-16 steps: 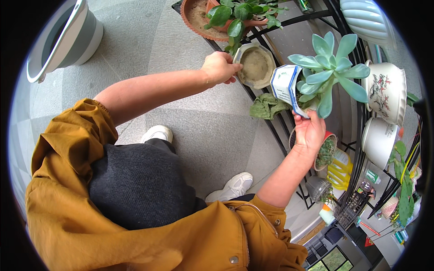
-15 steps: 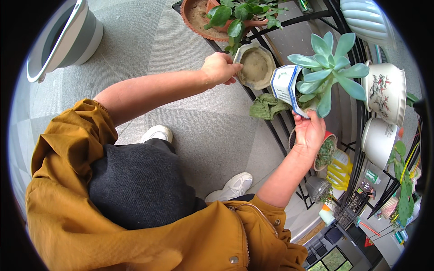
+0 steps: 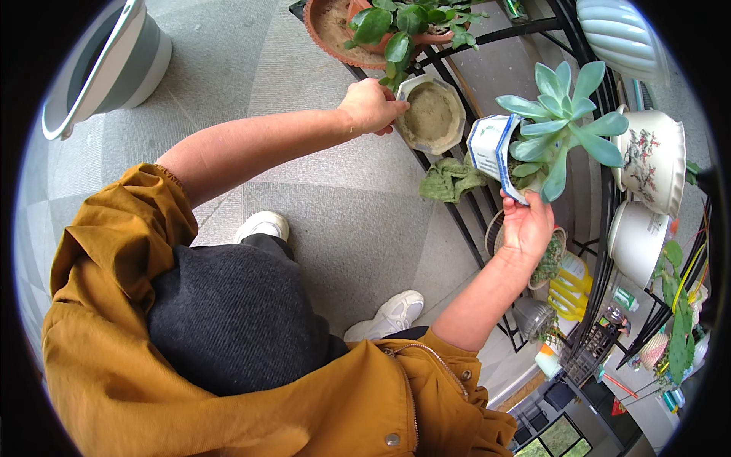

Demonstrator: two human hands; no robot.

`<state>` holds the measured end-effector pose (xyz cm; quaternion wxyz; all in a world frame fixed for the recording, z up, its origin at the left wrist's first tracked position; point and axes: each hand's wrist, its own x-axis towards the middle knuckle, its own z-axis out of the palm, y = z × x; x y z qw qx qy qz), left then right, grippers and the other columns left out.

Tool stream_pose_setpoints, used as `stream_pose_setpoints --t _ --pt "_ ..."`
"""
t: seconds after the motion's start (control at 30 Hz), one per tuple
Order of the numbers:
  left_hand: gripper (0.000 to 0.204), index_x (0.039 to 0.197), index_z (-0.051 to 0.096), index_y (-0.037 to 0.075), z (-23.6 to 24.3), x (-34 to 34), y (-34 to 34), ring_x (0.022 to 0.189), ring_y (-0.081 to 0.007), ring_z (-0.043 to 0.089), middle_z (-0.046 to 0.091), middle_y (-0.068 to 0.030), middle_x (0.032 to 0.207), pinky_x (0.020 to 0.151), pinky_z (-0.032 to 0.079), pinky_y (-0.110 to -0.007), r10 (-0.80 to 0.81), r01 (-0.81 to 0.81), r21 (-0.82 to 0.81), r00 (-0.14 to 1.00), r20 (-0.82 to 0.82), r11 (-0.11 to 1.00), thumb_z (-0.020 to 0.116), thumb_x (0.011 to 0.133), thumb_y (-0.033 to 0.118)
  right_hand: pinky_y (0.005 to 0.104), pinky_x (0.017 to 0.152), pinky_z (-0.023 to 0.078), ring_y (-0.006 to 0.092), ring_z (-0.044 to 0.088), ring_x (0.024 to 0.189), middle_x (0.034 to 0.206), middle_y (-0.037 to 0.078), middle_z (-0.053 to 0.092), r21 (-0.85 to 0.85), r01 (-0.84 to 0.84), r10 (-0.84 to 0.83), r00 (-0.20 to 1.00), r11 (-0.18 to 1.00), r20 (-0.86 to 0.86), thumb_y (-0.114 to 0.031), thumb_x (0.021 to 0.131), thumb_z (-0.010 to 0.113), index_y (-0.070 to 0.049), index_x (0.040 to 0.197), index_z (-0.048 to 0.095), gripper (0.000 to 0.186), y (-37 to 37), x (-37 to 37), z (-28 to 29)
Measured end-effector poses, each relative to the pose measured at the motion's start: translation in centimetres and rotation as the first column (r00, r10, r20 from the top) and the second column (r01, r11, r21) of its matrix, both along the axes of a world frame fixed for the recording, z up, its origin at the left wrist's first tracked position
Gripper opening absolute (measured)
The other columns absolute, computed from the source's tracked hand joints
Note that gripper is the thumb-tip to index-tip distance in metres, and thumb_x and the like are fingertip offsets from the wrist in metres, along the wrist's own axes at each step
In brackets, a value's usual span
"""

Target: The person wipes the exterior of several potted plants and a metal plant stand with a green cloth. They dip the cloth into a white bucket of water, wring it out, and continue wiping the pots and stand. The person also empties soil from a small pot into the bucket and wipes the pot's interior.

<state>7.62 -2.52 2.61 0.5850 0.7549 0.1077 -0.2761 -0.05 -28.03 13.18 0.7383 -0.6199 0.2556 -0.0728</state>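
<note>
White, blue-edged, faceted ceramic pot [image 3: 488, 145] with pale-green succulent [image 3: 567, 126] is gripped at its rim by the right hand [image 3: 527, 227], fingers curled, over the black metal rack [image 3: 525, 30]; axis runs left-right, mouth facing right. Octagonal soil-stained saucer [image 3: 432, 116] is pinched by the outstretched left hand [image 3: 371, 108].

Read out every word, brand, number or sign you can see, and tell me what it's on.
None can be read clearly.
Blue-rimmed pot at the right hand: small marks, too tiny to read.
White pot: faint print, too blurred.
Yellow container: pale label, too small.
</note>
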Motion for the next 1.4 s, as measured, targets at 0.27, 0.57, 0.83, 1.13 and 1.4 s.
stream_pose_setpoints --t 0.27,0.57,0.83,1.13,1.4 --pt "0.029 0.081 0.066 -0.002 0.5 -0.7 0.2 0.063 -0.0162 0.065 0.066 -0.0121 0.074 0.063 0.053 -0.03 -0.082 0.065 0.129 0.988 0.128 0.989 0.063 0.072 0.026 0.0331 0.051 0.051 0.0338 0.061 0.064 0.077 0.019 0.056 -0.027 0.093 -0.093 0.996 0.995 0.016 0.005 0.077 0.049 0.01 0.086 0.047 0.01 -1.3 -0.7 -0.3" --pt "0.017 0.067 0.049 0.003 0.5 -4.4 1.9 0.062 -0.0127 0.054 0.051 -0.0034 0.067 0.064 0.054 -0.031 0.135 -0.127 -0.218 0.991 0.021 0.968 0.061 0.075 0.011 0.0341 0.051 0.052 0.0345 0.062 0.065 0.089 0.022 0.06 0.103 -0.027 0.025 0.999 0.994 0.021 0.005 0.076 0.05 0.01 0.1 0.049 0.025 1.0 1.3 -3.0" --pt "0.018 0.089 0.05 0.008 0.5 -7.8 5.9 0.079 -0.014 0.057 0.055 -0.0035 0.087 0.071 0.053 -0.035 0.165 -0.239 -0.488 0.968 -0.189 0.84 0.061 0.075 0.007 0.0324 0.047 0.052 0.0329 0.061 0.061 0.086 0.023 0.058 0.111 -0.027 0.026 1.0 0.993 0.003 0.005 0.078 0.048 0.01 0.097 0.047 0.02 3.8 3.5 -5.6" --pt "0.048 0.122 0.047 0.003 1.5 -9.2 7.4 0.091 -0.0177 0.059 0.057 -0.0083 0.104 0.076 0.053 -0.034 0.013 -0.168 -0.566 0.963 -0.268 0.807 0.055 0.075 0.005 0.0312 0.05 0.054 0.0273 0.063 0.064 0.089 0.019 0.061 0.13 -0.182 0.19 0.98 0.975 -0.059 -0.004 0.085 0.051 0.006 0.106 0.048 0.024 3.4 3.9 -5.1" --pt "0.053 0.125 0.047 0.003 1.6 -9.9 7.4 0.09 -0.0182 0.057 0.056 -0.0088 0.103 0.077 0.052 -0.035 -0.08 -0.111 -0.558 0.948 -0.308 0.822 0.055 0.072 0.007 0.0412 0.081 0.047 0.0345 0.059 0.093 0.104 0.023 0.059 -0.861 -0.437 -0.011 0.89 0.26 -0.456 -0.029 0.082 0.062 0.004 0.121 0.045 0.054 2.9 -1.3 -8.0"
